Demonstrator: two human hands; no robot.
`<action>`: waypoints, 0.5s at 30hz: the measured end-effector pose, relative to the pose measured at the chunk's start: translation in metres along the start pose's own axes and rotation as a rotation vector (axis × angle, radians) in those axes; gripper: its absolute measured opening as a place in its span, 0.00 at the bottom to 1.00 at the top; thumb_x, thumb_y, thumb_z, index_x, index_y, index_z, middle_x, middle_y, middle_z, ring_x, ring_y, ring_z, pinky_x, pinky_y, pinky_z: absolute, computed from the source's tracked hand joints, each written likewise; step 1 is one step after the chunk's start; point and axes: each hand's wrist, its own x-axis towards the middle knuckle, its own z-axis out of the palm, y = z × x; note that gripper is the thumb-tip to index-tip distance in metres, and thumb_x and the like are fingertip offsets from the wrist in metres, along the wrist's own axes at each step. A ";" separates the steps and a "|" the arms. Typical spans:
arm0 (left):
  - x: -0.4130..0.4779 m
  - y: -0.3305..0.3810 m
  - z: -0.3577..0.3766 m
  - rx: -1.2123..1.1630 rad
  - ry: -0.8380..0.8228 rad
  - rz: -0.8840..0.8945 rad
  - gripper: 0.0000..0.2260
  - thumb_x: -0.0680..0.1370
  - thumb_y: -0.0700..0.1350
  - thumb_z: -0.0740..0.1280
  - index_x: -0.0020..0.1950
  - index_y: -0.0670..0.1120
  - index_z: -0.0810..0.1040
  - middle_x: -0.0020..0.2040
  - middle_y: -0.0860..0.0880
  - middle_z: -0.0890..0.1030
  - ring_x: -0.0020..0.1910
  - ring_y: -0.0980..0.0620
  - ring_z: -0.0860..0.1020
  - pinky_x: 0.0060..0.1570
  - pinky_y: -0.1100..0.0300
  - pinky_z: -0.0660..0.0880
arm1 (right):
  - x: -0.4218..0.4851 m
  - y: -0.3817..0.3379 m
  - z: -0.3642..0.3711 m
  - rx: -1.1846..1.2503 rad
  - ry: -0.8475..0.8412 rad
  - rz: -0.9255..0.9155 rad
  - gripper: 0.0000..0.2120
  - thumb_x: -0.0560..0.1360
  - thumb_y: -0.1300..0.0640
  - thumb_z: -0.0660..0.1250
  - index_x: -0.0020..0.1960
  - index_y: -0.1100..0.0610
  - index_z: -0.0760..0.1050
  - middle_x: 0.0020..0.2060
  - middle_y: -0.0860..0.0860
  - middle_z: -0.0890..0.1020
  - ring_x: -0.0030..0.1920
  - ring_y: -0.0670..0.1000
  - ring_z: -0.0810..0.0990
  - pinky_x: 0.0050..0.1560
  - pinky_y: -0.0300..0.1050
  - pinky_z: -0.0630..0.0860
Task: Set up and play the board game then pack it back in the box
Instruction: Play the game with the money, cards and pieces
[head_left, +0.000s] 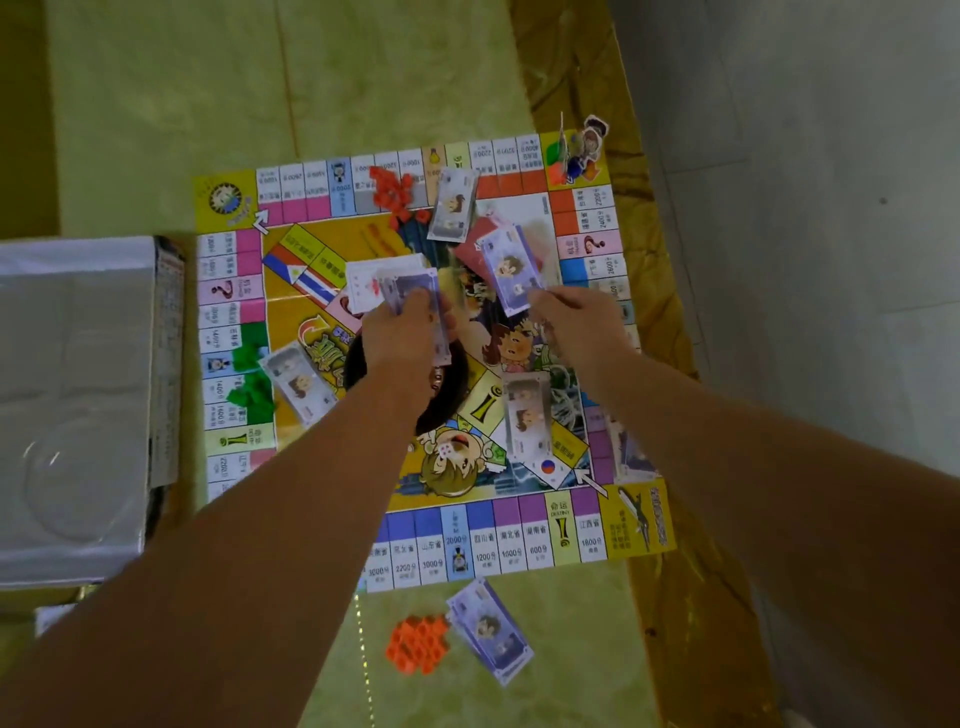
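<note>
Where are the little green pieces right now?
In the head view, the green pieces lie on the left edge of the board, beside a loose banknote, near the grey box.

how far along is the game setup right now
Done: the board lies open, with red houses, green houses and banknote piles set out. In hand: the left hand grips a note stack, the right hand pinches notes, apparently dealing. Left: playing, then packing into the box.

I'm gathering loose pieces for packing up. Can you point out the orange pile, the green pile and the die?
orange pile (418, 644): head view, middle of the cluster.
green pile (255, 387): head view, on one piece near the cluster's centre.
die (445, 451): head view, its upward face.
</note>
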 end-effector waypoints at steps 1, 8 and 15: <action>0.008 0.003 -0.005 0.006 0.003 -0.009 0.11 0.80 0.42 0.62 0.39 0.45 0.78 0.37 0.46 0.82 0.33 0.48 0.79 0.41 0.54 0.79 | 0.004 -0.006 0.007 0.031 0.006 0.010 0.11 0.77 0.54 0.67 0.41 0.60 0.80 0.35 0.56 0.78 0.30 0.48 0.69 0.33 0.43 0.67; 0.030 0.014 -0.026 -0.068 -0.010 -0.064 0.07 0.79 0.42 0.64 0.42 0.45 0.77 0.39 0.44 0.84 0.35 0.47 0.81 0.43 0.51 0.81 | 0.034 -0.041 0.059 0.123 -0.001 0.079 0.11 0.76 0.57 0.69 0.35 0.55 0.79 0.34 0.54 0.81 0.27 0.47 0.69 0.29 0.39 0.67; 0.034 0.017 -0.034 -0.164 -0.055 -0.088 0.04 0.79 0.41 0.65 0.45 0.44 0.76 0.41 0.42 0.82 0.32 0.48 0.81 0.40 0.51 0.82 | 0.056 -0.057 0.076 0.074 0.039 0.162 0.09 0.75 0.60 0.67 0.36 0.58 0.77 0.31 0.53 0.78 0.26 0.47 0.70 0.29 0.38 0.68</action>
